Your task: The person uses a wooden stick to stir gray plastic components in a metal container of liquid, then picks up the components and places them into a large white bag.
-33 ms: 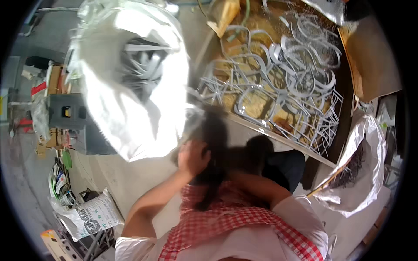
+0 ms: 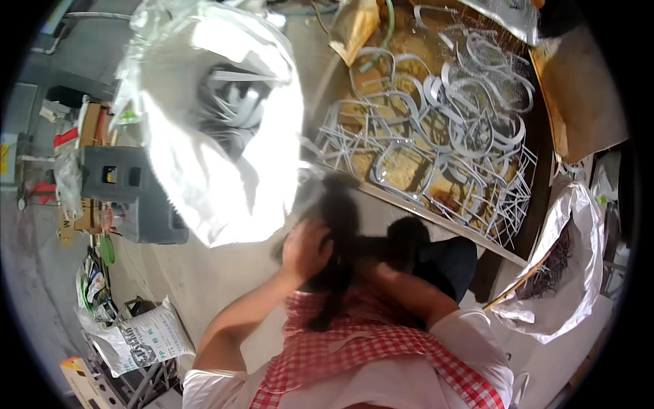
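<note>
My left hand [image 2: 306,249] is curled against a dark, blurred shape [image 2: 340,217] in front of my lap. Its fingers bend over the near-left side of that shape, and what they grip, if anything, I cannot make out. My right hand [image 2: 371,270] reaches in from the right to the same dark area; its fingers are lost in shadow. Just beyond my left hand stands a big white sack [image 2: 276,198] with grey curved strips [image 2: 238,102] inside. Ahead to the right, a shallow tray [image 2: 436,213] holds wet, grey, curved and straight plastic pieces [image 2: 470,129] over yellowish-brown contents.
A white sack [image 2: 584,262] with dark thin scraps stands at the right. On the left are a grey plastic case [image 2: 153,194] and a printed white bag [image 2: 158,335]. A brown board [image 2: 586,95] flanks the tray. My dark-clad knee [image 2: 446,269] is near its front edge.
The whole view has shifted slightly, with the sack and case appearing a little farther right. Both hands keep nearly the same pose by the dark shape.
</note>
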The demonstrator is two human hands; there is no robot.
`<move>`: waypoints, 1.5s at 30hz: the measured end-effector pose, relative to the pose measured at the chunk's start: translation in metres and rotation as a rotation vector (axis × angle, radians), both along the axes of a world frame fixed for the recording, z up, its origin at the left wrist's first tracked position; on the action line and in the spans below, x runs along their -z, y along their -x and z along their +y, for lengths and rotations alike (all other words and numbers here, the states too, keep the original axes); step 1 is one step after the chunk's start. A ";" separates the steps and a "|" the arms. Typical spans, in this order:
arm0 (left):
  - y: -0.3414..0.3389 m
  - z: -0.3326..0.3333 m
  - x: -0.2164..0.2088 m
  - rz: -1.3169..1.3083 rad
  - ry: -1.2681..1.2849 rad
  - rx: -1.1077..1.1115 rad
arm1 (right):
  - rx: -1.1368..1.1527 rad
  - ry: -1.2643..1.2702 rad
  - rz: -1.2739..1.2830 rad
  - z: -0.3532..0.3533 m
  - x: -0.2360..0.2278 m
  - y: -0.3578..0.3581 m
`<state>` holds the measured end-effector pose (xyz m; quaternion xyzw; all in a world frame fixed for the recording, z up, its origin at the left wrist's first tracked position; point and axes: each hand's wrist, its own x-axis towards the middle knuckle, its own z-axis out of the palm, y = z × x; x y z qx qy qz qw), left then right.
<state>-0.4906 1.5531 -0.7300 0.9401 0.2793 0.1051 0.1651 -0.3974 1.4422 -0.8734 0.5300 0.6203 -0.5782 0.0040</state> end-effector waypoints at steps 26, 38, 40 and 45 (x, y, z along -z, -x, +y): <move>0.061 0.120 -0.253 0.057 -0.367 -0.272 | 1.001 -0.873 -0.040 0.116 -0.301 -0.098; -0.035 0.172 -0.210 -0.162 0.558 -0.542 | 0.788 -0.637 -0.164 -0.050 -0.214 -0.192; -0.055 0.183 -0.204 -0.260 0.783 -0.571 | 0.833 -0.582 -0.200 -0.077 -0.196 -0.209; -0.120 0.175 -0.203 -0.803 0.778 -0.235 | 0.965 -0.542 -0.207 -0.119 -0.156 -0.222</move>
